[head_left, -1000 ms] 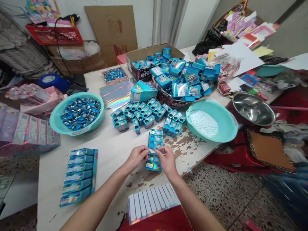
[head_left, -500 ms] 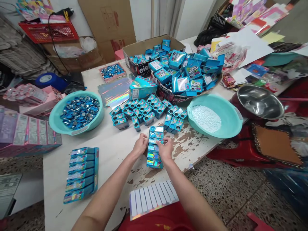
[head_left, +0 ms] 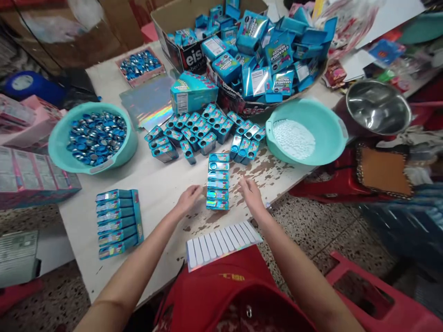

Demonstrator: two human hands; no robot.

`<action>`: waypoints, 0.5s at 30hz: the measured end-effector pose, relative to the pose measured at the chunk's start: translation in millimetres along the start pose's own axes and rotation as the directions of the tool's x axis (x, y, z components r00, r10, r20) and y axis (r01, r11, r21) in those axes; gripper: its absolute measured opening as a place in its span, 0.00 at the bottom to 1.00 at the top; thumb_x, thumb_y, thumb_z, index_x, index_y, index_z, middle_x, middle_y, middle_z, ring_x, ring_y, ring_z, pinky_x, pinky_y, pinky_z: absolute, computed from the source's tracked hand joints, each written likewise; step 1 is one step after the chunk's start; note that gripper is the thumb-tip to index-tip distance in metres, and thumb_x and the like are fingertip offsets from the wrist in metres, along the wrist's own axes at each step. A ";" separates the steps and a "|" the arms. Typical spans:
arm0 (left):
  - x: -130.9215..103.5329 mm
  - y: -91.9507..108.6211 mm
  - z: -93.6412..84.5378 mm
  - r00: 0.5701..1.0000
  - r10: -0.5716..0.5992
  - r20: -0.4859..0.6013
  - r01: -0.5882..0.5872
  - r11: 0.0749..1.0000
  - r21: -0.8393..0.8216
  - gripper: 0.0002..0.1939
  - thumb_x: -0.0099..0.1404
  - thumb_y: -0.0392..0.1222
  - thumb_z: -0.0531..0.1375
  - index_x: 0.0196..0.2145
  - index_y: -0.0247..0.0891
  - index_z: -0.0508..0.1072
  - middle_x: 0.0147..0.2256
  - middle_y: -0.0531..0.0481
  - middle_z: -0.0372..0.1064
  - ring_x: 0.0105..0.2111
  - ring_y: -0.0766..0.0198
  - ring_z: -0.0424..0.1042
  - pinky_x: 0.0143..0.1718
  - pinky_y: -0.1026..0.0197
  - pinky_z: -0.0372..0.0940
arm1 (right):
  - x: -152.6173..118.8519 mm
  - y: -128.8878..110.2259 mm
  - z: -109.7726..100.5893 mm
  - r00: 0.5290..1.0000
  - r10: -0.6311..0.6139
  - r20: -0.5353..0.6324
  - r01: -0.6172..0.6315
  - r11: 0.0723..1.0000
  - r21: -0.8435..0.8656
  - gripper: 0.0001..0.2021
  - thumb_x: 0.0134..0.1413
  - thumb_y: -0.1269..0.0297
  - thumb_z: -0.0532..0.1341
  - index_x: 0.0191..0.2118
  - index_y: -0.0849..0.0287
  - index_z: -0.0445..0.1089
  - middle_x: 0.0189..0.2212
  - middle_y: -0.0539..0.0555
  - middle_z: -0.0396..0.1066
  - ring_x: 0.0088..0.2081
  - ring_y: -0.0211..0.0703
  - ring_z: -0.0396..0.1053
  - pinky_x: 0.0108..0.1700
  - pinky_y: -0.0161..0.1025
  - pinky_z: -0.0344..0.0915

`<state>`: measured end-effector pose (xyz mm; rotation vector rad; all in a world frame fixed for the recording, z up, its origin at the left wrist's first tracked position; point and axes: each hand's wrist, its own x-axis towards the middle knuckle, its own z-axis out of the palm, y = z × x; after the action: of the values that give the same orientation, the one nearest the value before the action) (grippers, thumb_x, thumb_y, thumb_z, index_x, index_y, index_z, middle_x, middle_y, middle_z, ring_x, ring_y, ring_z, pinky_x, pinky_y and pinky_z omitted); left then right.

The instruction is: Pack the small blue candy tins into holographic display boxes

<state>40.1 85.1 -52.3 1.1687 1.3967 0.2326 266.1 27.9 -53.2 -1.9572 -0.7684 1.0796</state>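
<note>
A column of several blue tins [head_left: 218,184] lies on the white table, shiny strips on the lower ones. Left of this column is my left hand [head_left: 189,198], its fingers loosely apart, nothing visible in them and not touching the tins. On the other side my right hand [head_left: 252,196] hovers over the worn tabletop, open, with no object in it. A sheet of white strips [head_left: 221,244] lies at the front edge, below the column. Behind the column stand small blue tins with round holes [head_left: 197,131].
Another row of blue tins [head_left: 117,223] is at the left. Turquoise basins hold blue caps [head_left: 97,138] and white pellets [head_left: 294,138]. Cartons of blue tins [head_left: 242,101] stand at the back, a metal bowl [head_left: 379,106] at the right.
Both hands have let go of the tin column and moved apart to either side. The view has tilted down, and a shiny strip now shows on a tin higher in the column.
</note>
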 end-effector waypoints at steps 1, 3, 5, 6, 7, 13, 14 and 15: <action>-12.8 -9.3 -3.2 0.994 -0.062 0.093 0.056 0.997 0.061 0.31 0.56 0.65 0.53 0.42 0.35 0.74 0.42 0.42 0.73 0.45 0.51 0.68 0.46 0.55 0.60 | -13.6 13.8 -14.4 0.998 0.043 0.037 -0.041 0.998 -0.053 0.21 0.47 0.43 0.55 0.33 0.58 0.69 0.35 0.56 0.73 0.38 0.46 0.69 0.40 0.40 0.63; -40.9 -27.8 -2.1 0.914 -0.167 0.370 0.140 0.985 0.098 0.29 0.55 0.64 0.55 0.40 0.36 0.75 0.38 0.45 0.74 0.40 0.54 0.70 0.39 0.58 0.62 | -43.5 42.2 -37.8 0.970 0.192 0.150 -0.174 0.977 -0.121 0.20 0.43 0.44 0.60 0.29 0.58 0.69 0.29 0.54 0.73 0.35 0.46 0.69 0.37 0.39 0.64; -65.5 -42.7 7.5 0.790 -0.183 0.585 0.170 0.982 0.077 0.27 0.53 0.61 0.59 0.41 0.37 0.75 0.38 0.47 0.74 0.37 0.57 0.70 0.36 0.62 0.62 | -68.9 65.4 -49.5 0.900 0.337 0.275 -0.341 0.939 -0.036 0.20 0.37 0.48 0.66 0.34 0.57 0.69 0.25 0.50 0.71 0.28 0.42 0.68 0.31 0.37 0.63; -74.8 -48.1 13.8 0.746 -0.171 0.643 0.174 0.983 0.058 0.26 0.52 0.59 0.61 0.40 0.36 0.75 0.38 0.48 0.73 0.36 0.58 0.70 0.35 0.63 0.62 | -77.7 73.3 -51.2 0.870 0.380 0.313 -0.413 0.909 0.047 0.23 0.34 0.50 0.68 0.37 0.56 0.68 0.24 0.48 0.71 0.26 0.40 0.67 0.29 0.36 0.63; -81.7 -52.0 20.2 0.727 -0.153 0.669 0.171 0.985 0.039 0.25 0.51 0.58 0.62 0.39 0.36 0.74 0.38 0.48 0.73 0.35 0.60 0.69 0.34 0.64 0.61 | -83.5 78.3 -51.0 0.852 0.408 0.329 -0.471 0.871 0.141 0.25 0.32 0.52 0.69 0.39 0.56 0.67 0.24 0.47 0.71 0.25 0.39 0.67 0.28 0.35 0.63; -92.6 -48.1 38.7 0.821 -0.099 0.562 0.057 0.994 0.092 0.21 0.55 0.57 0.58 0.29 0.35 0.74 0.23 0.53 0.67 0.24 0.66 0.62 0.25 0.67 0.54 | -86.7 66.4 -53.6 0.723 0.558 0.408 -0.668 0.715 0.206 0.19 0.40 0.47 0.66 0.28 0.61 0.68 0.18 0.51 0.70 0.19 0.36 0.65 0.22 0.33 0.62; -93.8 -42.2 40.3 0.838 -0.073 0.540 0.015 0.994 0.112 0.20 0.57 0.57 0.57 0.28 0.35 0.74 0.22 0.54 0.66 0.23 0.67 0.62 0.24 0.67 0.53 | -87.5 62.8 -60.0 0.703 0.555 0.445 -0.675 0.718 0.172 0.19 0.39 0.48 0.67 0.27 0.62 0.69 0.19 0.52 0.71 0.19 0.37 0.65 0.22 0.33 0.63; -95.6 -34.8 43.0 0.849 -0.032 0.527 -0.043 0.991 0.129 0.20 0.58 0.56 0.55 0.27 0.36 0.74 0.22 0.53 0.66 0.23 0.66 0.62 0.23 0.67 0.53 | -88.9 60.1 -69.1 0.689 0.541 0.482 -0.675 0.721 0.156 0.20 0.38 0.49 0.68 0.28 0.62 0.70 0.21 0.53 0.72 0.21 0.38 0.67 0.23 0.34 0.64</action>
<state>35.2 -22.5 -27.8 1.2312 0.9269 -0.1809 294.0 -96.0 -41.6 -1.7452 -0.0640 1.9372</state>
